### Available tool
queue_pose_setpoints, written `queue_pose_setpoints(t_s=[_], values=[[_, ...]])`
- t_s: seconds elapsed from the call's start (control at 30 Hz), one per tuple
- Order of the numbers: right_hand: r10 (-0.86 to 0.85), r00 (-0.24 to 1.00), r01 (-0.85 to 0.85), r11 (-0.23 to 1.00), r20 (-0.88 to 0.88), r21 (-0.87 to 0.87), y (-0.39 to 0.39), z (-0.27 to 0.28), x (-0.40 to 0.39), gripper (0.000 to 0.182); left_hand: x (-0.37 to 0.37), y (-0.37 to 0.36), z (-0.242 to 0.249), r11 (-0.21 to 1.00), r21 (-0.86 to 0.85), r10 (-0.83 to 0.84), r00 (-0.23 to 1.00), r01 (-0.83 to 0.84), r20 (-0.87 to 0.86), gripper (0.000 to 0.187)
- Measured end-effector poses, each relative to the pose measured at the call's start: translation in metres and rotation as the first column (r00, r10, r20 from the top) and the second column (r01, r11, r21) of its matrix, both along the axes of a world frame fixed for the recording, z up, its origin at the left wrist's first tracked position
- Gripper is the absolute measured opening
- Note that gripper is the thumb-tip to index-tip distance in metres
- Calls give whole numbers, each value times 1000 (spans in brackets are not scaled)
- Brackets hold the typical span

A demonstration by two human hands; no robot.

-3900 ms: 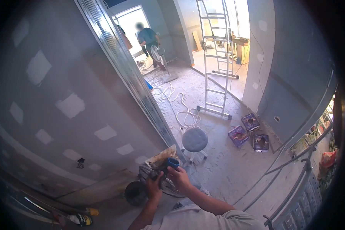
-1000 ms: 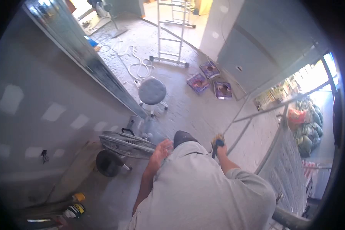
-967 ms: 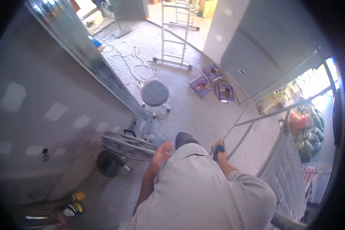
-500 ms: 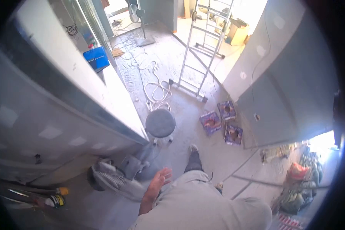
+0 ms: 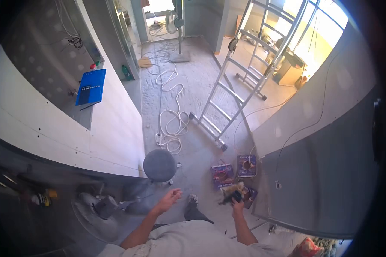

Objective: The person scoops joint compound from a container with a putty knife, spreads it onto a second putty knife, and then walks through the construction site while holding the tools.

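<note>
My right hand is closed around a black and tan object, too blurred to tell its kind. That object is held over the purple printed boxes and covers part of one. One purple box and another purple box show beyond it. My left hand is held out over the floor, its fingers partly apart and nothing in it. Nearest to it is a round grey stool. My foot in a dark trouser leg shows on the floor between the hands.
An aluminium ladder stands ahead on the right. White cable lies looped on the dusty floor. A floor fan is at the lower left. A blue box sits on the ledge of the white partition. A pedestal fan stands farther back.
The view has swung toward the right and up. My right hand has come into view holding the black and tan object. My left hand stays out in front, empty.
</note>
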State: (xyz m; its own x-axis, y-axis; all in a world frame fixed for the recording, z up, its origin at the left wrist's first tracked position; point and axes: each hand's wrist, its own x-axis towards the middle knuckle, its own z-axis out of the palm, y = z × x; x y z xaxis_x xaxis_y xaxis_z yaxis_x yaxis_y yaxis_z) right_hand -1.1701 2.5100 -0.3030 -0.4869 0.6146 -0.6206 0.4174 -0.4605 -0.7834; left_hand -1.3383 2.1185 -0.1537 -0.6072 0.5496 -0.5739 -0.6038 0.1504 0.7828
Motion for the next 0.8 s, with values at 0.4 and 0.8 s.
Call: queue_pose_setpoints(t_s=[0.4, 0.8], values=[[196, 869, -429, 758, -455, -492, -124, 127, -209, 21, -43, 120, -27, 677, 220, 648, 711, -702, 273, 51], [195, 826, -463, 771, -529, -438, -127, 123, -389, 16, -224, 114, -21, 627, 363, 695, 705, -689, 140, 41]])
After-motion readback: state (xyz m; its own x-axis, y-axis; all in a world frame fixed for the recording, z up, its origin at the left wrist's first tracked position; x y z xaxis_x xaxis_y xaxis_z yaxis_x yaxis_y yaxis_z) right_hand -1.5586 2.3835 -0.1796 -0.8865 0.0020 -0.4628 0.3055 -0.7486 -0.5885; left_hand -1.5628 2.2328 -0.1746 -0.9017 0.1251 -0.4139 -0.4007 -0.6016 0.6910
